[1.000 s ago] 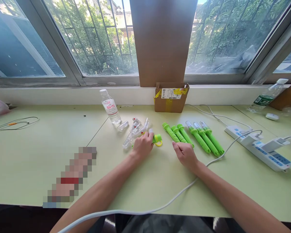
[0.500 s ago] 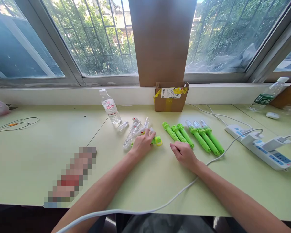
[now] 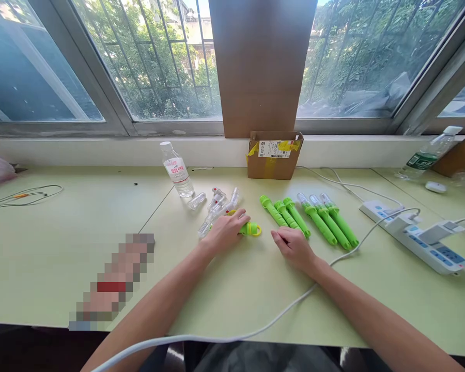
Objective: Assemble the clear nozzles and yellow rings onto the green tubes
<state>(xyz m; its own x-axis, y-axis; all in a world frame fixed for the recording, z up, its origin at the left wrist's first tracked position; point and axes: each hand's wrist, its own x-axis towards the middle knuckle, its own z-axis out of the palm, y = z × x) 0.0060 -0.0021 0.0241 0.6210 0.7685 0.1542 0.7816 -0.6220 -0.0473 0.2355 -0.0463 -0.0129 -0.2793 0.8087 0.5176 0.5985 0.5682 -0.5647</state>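
My left hand (image 3: 223, 232) is closed over a green tube (image 3: 251, 229), whose ribbed end with a yellow ring sticks out to the right of the fingers. Beyond that hand lies a loose pile of clear plastic tubes (image 3: 216, 207), some with small red parts. My right hand (image 3: 293, 247) rests on the table as a loose fist; its inside is hidden. Just past it, three green tubes (image 3: 296, 217) without clear tops lie side by side. To their right are three more green tubes with clear tops (image 3: 325, 222).
A water bottle (image 3: 178, 170) stands behind the pile, and a cardboard box (image 3: 271, 166) is by the sill. On the right lie a power strip (image 3: 414, 235) and a white cable (image 3: 271, 324) crossing under my right arm.
My left hand has moved slightly down and closed further over the green tube, whose ribbed end has shifted a little down. My right hand has stayed in place.
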